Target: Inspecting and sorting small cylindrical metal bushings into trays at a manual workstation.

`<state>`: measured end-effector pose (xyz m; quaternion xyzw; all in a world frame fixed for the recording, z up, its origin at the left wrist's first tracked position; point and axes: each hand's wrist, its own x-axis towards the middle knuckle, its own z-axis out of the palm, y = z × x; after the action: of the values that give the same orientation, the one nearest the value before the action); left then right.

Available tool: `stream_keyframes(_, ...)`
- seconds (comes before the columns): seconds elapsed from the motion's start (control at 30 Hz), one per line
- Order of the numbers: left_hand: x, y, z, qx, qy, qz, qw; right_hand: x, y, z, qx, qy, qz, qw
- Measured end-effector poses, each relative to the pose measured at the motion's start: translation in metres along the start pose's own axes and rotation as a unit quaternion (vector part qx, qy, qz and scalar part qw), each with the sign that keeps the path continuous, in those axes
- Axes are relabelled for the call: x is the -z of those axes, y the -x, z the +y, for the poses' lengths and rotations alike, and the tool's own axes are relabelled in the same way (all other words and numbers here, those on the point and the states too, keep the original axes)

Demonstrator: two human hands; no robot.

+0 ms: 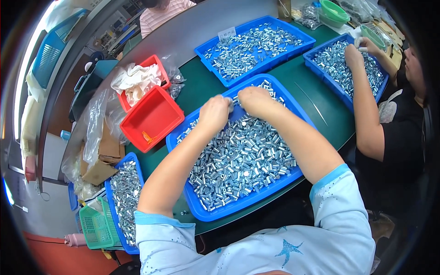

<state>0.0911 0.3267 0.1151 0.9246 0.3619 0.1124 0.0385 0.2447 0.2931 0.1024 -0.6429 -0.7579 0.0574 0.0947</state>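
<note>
A blue tray (pixel 205 214) in front of me holds a deep heap of small shiny metal cylinders (pixel 245 158), some with a flat round end. My left hand (pixel 215 112) is over the tray's far left part, its fingers curled inward and a whitish covering at the fingertips. Just to its right, my right hand (pixel 256 101) bends down at the far side of the heap, closed, with the back of the hand toward me. Both hands are close together at the metal pieces. What their fingertips hold, if anything, is hidden.
A second blue tray (pixel 200 50) of metal pieces lies beyond. At right a co-worker's hand (pixel 354 57) works in another blue tray (pixel 343 101). Left are a red bin (pixel 153 117), one with white cloths (pixel 136 81), another blue tray (pixel 112 201) and a green basket (pixel 95 224).
</note>
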Motion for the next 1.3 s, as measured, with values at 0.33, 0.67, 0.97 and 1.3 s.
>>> stream_keyframes(0.33, -0.009, -0.019, 0.010, -0.044, -0.098, -0.010, 0.994, 0.021, 0.005, 0.025, -0.014, -0.161, 0.025, 0.987)
stream_keyframes(0.67, -0.003, -0.005, 0.005, -0.141, -0.080, -0.005, 0.987, 0.013, -0.002, 0.030, 0.065, -0.138, -0.009, 0.988)
stream_keyframes(0.97, -0.001, 0.018, 0.003, -0.037, -0.062, -0.021, 0.997, 0.007, 0.000, 0.018, 0.089, -0.076, 0.038, 0.992)
stream_keyframes(1.3, 0.081, 0.152, 0.009, 0.226, 0.429, -0.052, 0.873, -0.009, -0.002, 0.005, 0.110, 0.087, 0.104, 0.985)
